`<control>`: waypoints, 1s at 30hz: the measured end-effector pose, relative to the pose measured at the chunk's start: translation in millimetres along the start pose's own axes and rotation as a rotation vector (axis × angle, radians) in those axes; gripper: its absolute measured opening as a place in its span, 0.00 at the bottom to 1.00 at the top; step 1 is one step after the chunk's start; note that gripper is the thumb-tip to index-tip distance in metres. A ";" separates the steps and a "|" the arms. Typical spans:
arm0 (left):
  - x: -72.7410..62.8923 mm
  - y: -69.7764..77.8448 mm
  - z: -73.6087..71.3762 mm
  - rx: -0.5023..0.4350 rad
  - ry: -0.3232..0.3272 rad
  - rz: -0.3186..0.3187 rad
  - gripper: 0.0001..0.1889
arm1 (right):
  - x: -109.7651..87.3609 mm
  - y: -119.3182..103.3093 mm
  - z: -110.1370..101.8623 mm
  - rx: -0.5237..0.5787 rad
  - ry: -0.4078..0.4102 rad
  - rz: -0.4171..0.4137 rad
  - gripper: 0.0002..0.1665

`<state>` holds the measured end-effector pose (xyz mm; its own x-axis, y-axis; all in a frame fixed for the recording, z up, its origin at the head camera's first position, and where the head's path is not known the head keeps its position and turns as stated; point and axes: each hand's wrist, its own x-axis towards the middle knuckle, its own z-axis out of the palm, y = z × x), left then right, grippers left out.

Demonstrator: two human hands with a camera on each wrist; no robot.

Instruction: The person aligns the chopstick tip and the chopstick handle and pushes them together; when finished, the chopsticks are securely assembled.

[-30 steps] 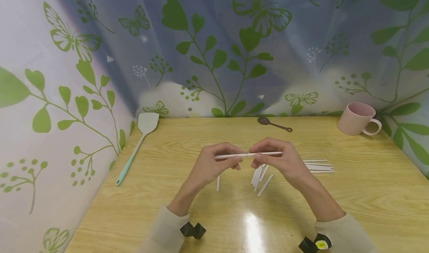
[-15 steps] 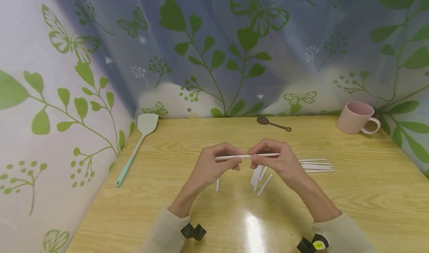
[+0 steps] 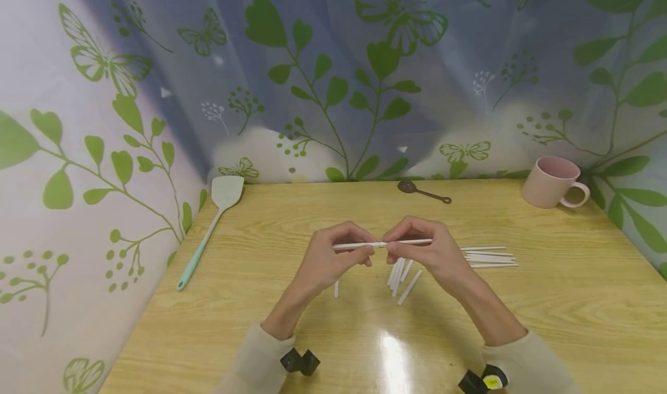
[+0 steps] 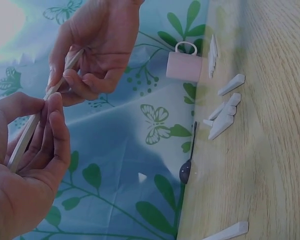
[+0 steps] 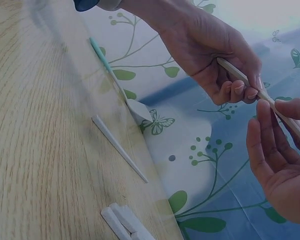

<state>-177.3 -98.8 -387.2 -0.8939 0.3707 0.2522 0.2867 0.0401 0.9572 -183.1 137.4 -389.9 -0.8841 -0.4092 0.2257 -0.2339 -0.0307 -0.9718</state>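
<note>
Between both hands, above the table, a thin white stick (image 3: 414, 241) lies nearly level. My left hand (image 3: 324, 258) pinches its left half with thumb and fingertips, while my right hand (image 3: 438, 255) pinches the right half. The fingertips of the two hands almost meet near the middle, where a small uneven spot, perhaps a joint or crack, shows. In the left wrist view the stick (image 4: 24, 142) runs from the left palm up towards the right hand (image 4: 102, 45). Below the hands, several short white sticks (image 3: 410, 288) lie in a loose group on the table.
A lone white stick (image 3: 336, 288) lies under the left hand. Several longer white sticks (image 3: 490, 258) lie to the right. Further back are a dark spoon (image 3: 424, 192), a pink mug (image 3: 551, 183) and a spatula (image 3: 211, 232) with a green handle. Patterned curtains border the wooden table (image 3: 250, 226).
My right hand has shifted slightly left, closer to the left hand, still pinching the stick. The left hand has barely moved. The head view has drifted a little.
</note>
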 end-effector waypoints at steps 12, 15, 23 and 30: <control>-0.5 -2.3 1.9 0.014 0.015 -0.008 0.06 | 1.0 1.1 2.5 0.026 -0.008 -0.028 0.04; 1.5 -3.7 4.0 0.012 0.020 0.007 0.05 | 1.3 0.7 1.1 0.025 -0.002 -0.038 0.01; 2.2 -2.8 3.6 0.015 -0.009 -0.022 0.06 | 0.4 -2.4 -6.4 -0.029 -0.042 -0.027 0.03; 4.4 -3.5 -5.5 0.040 -0.027 -0.041 0.08 | 3.3 -0.9 -19.0 -0.048 -0.124 -0.032 0.10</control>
<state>-184.1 -102.4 -388.6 -0.8955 0.3933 0.2082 0.2641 0.0930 0.9600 -193.5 153.4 -387.0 -0.8196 -0.5188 0.2431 -0.2828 -0.0027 -0.9592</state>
